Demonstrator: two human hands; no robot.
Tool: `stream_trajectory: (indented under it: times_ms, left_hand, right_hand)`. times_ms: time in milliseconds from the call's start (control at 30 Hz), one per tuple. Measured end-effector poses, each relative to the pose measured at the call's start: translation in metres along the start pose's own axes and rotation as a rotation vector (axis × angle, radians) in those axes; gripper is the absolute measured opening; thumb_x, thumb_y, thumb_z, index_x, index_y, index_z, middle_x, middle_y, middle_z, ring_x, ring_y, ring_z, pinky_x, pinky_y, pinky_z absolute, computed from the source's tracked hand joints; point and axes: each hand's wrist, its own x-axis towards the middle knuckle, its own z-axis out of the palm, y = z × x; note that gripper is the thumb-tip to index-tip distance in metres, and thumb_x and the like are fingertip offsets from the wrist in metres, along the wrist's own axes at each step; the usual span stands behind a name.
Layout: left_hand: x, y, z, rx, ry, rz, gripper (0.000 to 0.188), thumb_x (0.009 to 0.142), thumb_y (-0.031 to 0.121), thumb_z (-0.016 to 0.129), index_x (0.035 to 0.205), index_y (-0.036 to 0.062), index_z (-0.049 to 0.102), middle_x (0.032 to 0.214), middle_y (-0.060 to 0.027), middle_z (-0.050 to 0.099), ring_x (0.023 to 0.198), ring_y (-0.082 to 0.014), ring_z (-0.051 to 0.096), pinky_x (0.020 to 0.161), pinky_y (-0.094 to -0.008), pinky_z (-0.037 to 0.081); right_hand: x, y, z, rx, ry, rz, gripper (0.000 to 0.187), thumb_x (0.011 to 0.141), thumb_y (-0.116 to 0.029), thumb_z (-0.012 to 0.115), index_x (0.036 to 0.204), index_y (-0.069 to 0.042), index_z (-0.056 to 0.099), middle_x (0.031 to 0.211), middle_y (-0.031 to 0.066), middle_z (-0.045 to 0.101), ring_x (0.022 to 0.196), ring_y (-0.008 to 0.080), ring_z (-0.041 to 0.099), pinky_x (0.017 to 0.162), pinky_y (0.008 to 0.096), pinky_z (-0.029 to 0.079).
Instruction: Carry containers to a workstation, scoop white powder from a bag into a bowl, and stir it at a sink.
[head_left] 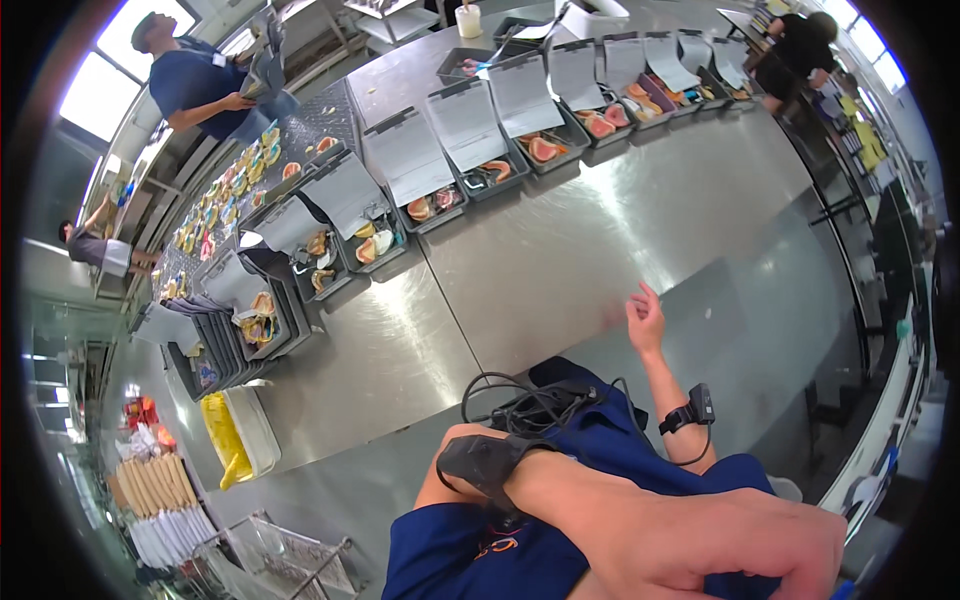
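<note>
R hand (645, 318) fingers spread, empty, tips on bare steel desk (560, 250); L hand (700, 545) loosely curled, gripping nothing, low over lap; dental-model trays (440, 205) w/ clipboards lined well beyond reach, none touched yet, so handling looks unstarted.

The worktable (600, 240) is seen as brushed, glossy metal; the trays (520, 165) as matt dark plastic, topped by paper sheets (465, 125).

We are in a dental workshop: a long steel surface (600, 250) carries a row of dark trays (470, 185) holding pink denture casts (545, 148) with paper sheets on clipboards (465, 125), while other workers (195, 85) stand at its far edges.
</note>
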Motion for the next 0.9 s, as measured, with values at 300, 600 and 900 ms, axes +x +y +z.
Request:
stream_trajectory:
  times_ms: [300, 600, 900]
  left_hand:
    - [-0.146, 0.063, 0.148, 0.355, 0.018, 0.222, 0.022, 0.101, 0.018, 0.060, 0.113, 0.0014, 0.066, 0.108, -0.0120, 0.065, 0.092, -0.0245, 0.059, 0.076, -0.0311, 0.049]
    - [-0.495, 0.223, 0.214, 1.437, 1.265, 0.854, 0.012, 0.106, 0.017, 0.048, 0.106, 0.0055, 0.052, 0.088, -0.0080, 0.064, 0.084, -0.0172, 0.064, 0.079, -0.0336, 0.052]
    - [-1.049, 0.073, 0.353, 0.367, 2.844, 1.366, 0.043, 0.093, 0.045, 0.055, 0.117, 0.0091, 0.058, 0.106, -0.0061, 0.068, 0.100, -0.0191, 0.062, 0.081, -0.0363, 0.045]
  right_hand:
    - [-0.181, 0.059, 0.054, 0.058, -0.295, 0.077, 0.038, 0.093, -0.009, 0.064, 0.130, -0.005, 0.057, 0.092, 0.0063, 0.068, 0.078, 0.0116, 0.063, 0.072, 0.0259, 0.051]
    - [-0.321, 0.123, 0.134, -0.516, -0.972, -0.085, 0.034, 0.088, -0.016, 0.062, 0.119, -0.001, 0.065, 0.104, 0.0155, 0.072, 0.091, 0.0275, 0.069, 0.084, 0.0384, 0.054]
    - [-0.401, 0.124, 0.253, -0.848, -1.561, 0.073, 0.025, 0.083, -0.028, 0.068, 0.091, -0.005, 0.073, 0.082, 0.0170, 0.071, 0.073, 0.0263, 0.066, 0.069, 0.0407, 0.052]
